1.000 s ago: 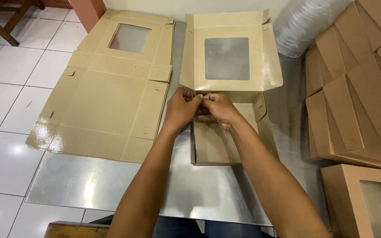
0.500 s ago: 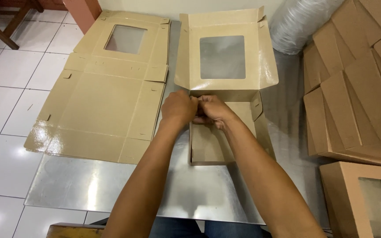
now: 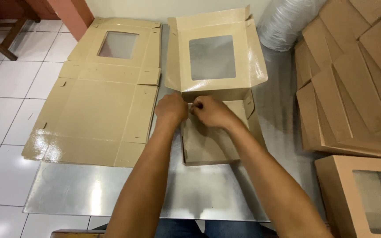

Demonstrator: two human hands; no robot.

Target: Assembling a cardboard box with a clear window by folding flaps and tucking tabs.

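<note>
Both hands meet at the back left corner of a half-folded windowed cardboard box (image 3: 217, 110) on the steel worktop (image 3: 111, 189). Left hand (image 3: 171, 108) and right hand (image 3: 210, 111) have fingers closed, pinching a corner flap. Seating it squarely likely needs firm, even pressure along the crease. A flat box blank (image 3: 98, 110) lies left.
</note>
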